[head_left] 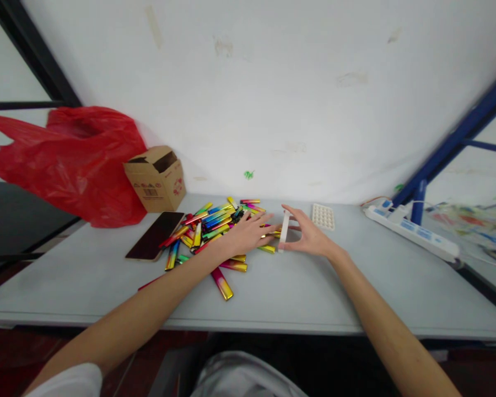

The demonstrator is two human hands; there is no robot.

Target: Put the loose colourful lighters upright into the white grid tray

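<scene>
A heap of shiny lighters [217,220] in yellow, red, blue and green gradients lies in the middle of the table. At the heap's right side my left hand [250,234] reaches across, its fingers closed about a yellow lighter [274,234] that points at a white holder. That white holder [284,230] stands on edge in my right hand [308,234], gripped between thumb and fingers at its two ends. Its face is turned away, so its slots cannot be seen. A second white holder [323,216], with rows of holes, lies flat behind my right hand.
Left of the heap lie a dark phone [156,236] and an open cardboard box [156,179]. A red plastic bag [78,165] stands at the far left. On the right is a white power strip [413,231] beside a blue metal frame [450,146].
</scene>
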